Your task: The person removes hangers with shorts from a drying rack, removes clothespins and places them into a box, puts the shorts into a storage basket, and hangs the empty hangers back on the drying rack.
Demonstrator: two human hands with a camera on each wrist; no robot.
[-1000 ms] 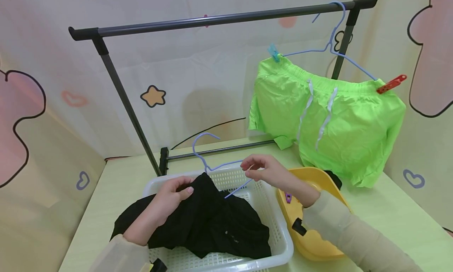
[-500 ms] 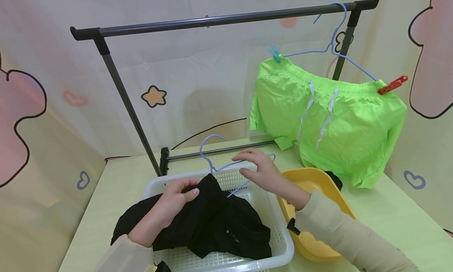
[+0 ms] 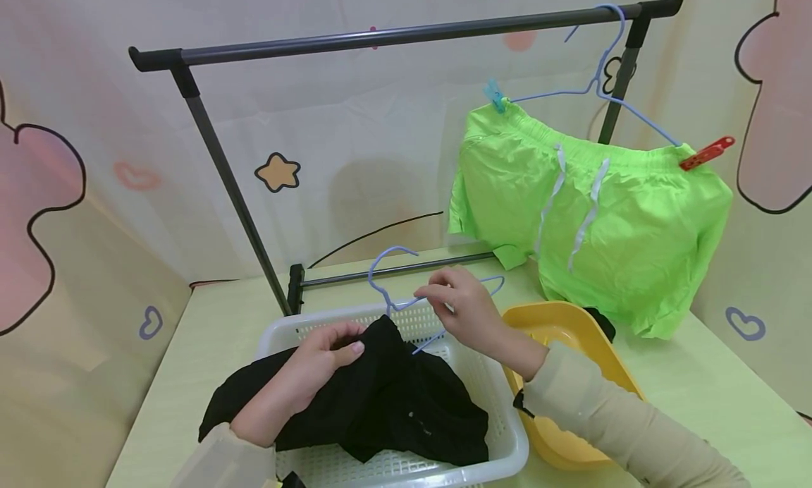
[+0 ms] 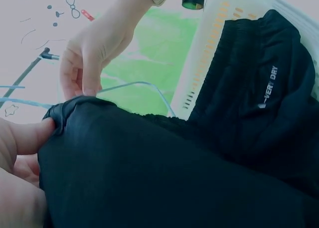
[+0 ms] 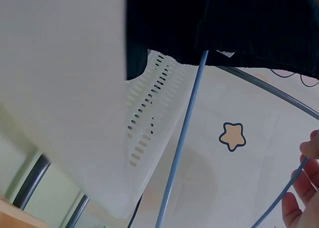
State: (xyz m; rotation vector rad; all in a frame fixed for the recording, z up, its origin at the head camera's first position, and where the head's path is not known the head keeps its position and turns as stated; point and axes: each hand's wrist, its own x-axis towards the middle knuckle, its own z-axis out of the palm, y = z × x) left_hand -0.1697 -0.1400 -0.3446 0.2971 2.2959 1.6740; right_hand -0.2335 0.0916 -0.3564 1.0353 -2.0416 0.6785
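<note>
two bare hands work below my head camera, and i watch them from afar. the left hand has its thumb and fingers closed together on the edge of a black garment, pinching up a fold. the right hand, bent at the fingers, pinches the wire of a blue hanger; from the right wrist i see that wire run between thumb and fingertips. the hanger's hook rises just above the raised peak of the cloth, and part of its wire goes out of my sight at the garment. the garment lies bunched over a white basket, partly inside it and spilling past its left side, and from the left wrist i make out pale lettering on it. just right of the basket sits a yellow basin, partly behind the right sleeve. both stand on a pale green table. farther back, bright green shorts hang from a second hanger on a dark rack, with a blue clip and a red clip at the waistband's ends.
</note>
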